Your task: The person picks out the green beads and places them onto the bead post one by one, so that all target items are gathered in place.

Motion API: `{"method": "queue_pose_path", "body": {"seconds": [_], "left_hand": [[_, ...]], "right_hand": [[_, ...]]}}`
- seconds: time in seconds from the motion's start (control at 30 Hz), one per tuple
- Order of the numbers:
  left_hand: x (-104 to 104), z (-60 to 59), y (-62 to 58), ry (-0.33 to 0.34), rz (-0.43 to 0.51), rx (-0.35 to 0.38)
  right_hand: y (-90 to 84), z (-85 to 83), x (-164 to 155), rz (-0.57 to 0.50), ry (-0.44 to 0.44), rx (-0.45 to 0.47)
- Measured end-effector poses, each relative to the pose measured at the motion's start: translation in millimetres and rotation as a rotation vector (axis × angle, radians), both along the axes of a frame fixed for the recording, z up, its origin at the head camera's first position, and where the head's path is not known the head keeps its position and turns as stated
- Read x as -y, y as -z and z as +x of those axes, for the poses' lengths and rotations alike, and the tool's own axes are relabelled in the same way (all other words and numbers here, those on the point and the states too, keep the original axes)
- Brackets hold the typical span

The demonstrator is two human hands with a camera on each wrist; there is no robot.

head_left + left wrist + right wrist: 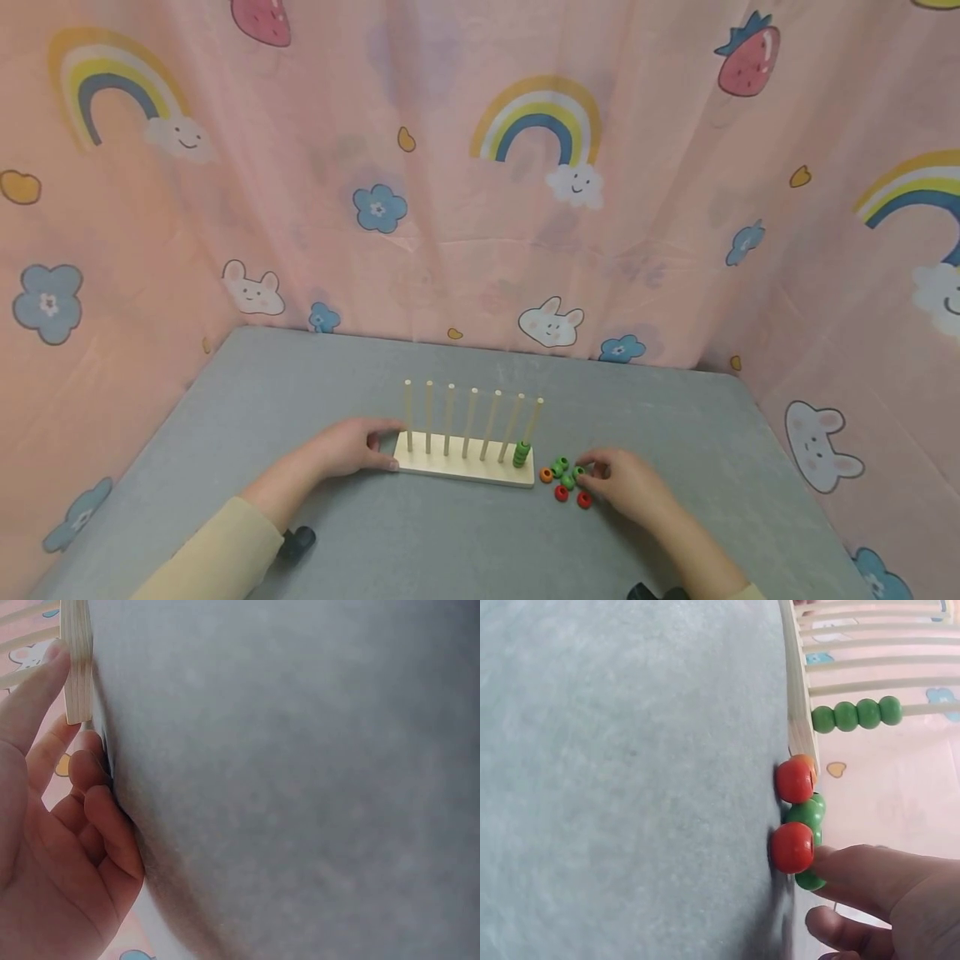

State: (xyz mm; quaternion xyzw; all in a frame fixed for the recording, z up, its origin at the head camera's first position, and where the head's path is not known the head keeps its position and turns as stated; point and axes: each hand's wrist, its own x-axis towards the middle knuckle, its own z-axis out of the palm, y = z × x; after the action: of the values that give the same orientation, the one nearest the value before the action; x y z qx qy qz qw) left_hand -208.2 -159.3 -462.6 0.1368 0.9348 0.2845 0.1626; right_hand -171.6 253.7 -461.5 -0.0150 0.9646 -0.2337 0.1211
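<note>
A pale wooden peg board with a row of upright pegs stands on the table. My left hand grips its left end between thumb and index finger; in the left wrist view the other fingers curl below the board end. Several green beads are stacked on the rightmost peg. Right of the board, my right hand pinches a green bead at the edge of a small group of loose beads. In the right wrist view, a red bead partly hides that fingertip contact.
Beside the right hand lie more green beads, an orange bead and two red beads, one left of the other. A patterned pink curtain hangs behind the grey table.
</note>
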Motion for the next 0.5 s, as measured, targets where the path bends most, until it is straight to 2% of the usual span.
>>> {"method": "queue_pose_path", "body": {"seconds": [0.5], "left_hand": [[-0.2, 0.9, 0.8, -0.003, 0.002, 0.004]], "right_hand": [[-8.9, 0.7, 1.3, -0.030, 0.021, -0.070]]}}
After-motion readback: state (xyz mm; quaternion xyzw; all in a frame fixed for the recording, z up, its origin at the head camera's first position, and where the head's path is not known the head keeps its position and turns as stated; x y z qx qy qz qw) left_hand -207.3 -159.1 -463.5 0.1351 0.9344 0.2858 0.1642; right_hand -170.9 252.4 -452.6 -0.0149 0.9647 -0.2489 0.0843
